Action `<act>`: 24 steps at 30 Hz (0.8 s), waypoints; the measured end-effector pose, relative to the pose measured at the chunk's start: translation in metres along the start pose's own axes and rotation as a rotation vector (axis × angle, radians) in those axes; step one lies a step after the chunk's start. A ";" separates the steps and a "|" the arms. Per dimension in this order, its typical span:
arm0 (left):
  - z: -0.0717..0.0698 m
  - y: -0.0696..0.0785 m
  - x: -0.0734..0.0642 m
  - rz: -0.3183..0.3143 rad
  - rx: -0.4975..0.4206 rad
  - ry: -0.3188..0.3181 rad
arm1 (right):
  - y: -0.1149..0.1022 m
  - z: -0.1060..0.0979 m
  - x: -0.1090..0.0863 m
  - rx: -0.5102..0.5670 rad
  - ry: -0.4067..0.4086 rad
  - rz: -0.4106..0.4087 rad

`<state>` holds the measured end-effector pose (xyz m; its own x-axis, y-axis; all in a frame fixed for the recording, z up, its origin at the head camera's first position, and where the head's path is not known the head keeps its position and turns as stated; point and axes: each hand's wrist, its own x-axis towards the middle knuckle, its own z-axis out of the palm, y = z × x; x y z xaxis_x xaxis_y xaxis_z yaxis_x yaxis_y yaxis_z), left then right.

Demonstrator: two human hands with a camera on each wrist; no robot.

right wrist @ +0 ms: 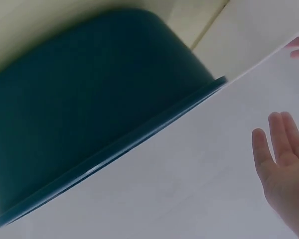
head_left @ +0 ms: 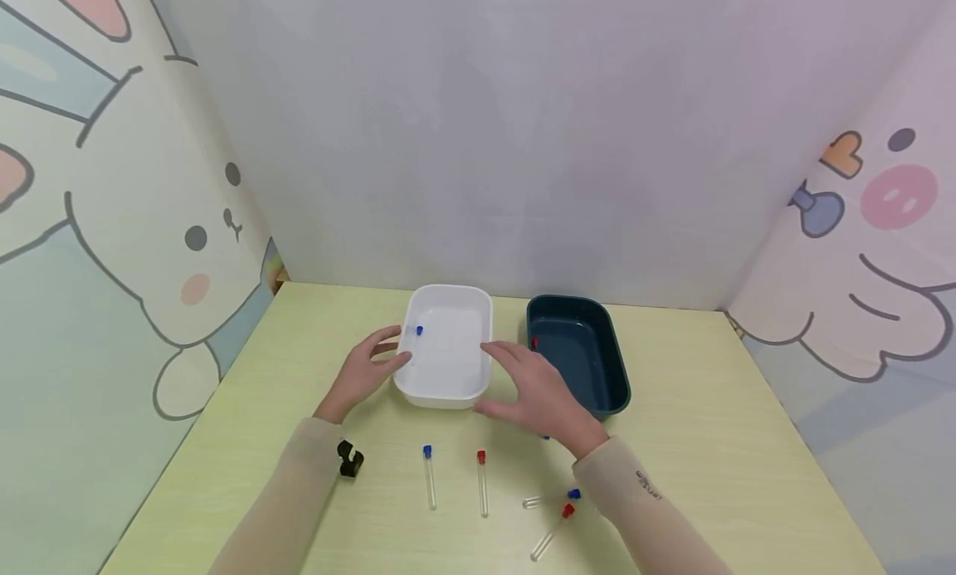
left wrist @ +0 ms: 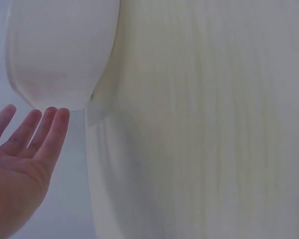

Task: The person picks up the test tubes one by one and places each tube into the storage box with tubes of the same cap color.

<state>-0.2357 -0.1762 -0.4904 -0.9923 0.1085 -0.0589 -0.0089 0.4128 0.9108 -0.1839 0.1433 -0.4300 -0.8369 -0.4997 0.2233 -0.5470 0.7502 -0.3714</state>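
A white plastic basin (head_left: 448, 359) stands on the table with a small blue cap (head_left: 420, 330) inside it. My left hand (head_left: 366, 372) is at its left side, fingers extended, the fingertips right at the rim. In the left wrist view those fingers (left wrist: 60, 132) are spread loosely beside the basin wall (left wrist: 65, 55). On the other side, my right hand (head_left: 534, 384) has its thumb and fingers apart near the basin's right edge. Its forearm side overlaps a dark teal basin (head_left: 578, 351), which holds a red cap (head_left: 534, 343). Neither hand grips anything.
Toward the front lie clear test tubes: one blue-capped (head_left: 430, 479), one red-capped (head_left: 483, 485), and a crossed-looking pair, blue-capped (head_left: 548, 501) and red-capped (head_left: 551, 535). A small black object (head_left: 349, 459) sits by the left sleeve. A pale curtain (head_left: 478, 143) hangs behind the table.
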 end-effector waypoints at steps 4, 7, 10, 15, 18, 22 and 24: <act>0.000 -0.001 0.000 -0.010 -0.005 -0.001 | -0.009 0.004 -0.002 0.032 -0.040 -0.009; 0.000 -0.001 -0.001 -0.011 -0.009 -0.003 | -0.015 0.008 -0.004 0.043 -0.070 -0.021; 0.001 -0.003 0.000 -0.007 -0.013 -0.008 | -0.021 0.011 -0.005 0.049 -0.111 -0.026; 0.001 -0.006 0.001 -0.007 -0.011 -0.006 | -0.030 0.014 -0.006 0.067 -0.173 -0.042; 0.001 -0.007 0.001 -0.005 -0.004 -0.003 | -0.034 0.017 -0.006 0.071 -0.205 -0.060; 0.002 -0.009 0.001 -0.008 0.007 -0.003 | -0.038 0.023 -0.007 0.065 -0.246 -0.090; 0.002 -0.010 0.001 -0.009 0.010 -0.004 | -0.040 0.026 -0.008 0.057 -0.262 -0.108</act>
<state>-0.2364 -0.1781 -0.5001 -0.9917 0.1085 -0.0691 -0.0169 0.4231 0.9059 -0.1545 0.1059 -0.4401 -0.7364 -0.6760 0.0268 -0.6250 0.6646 -0.4095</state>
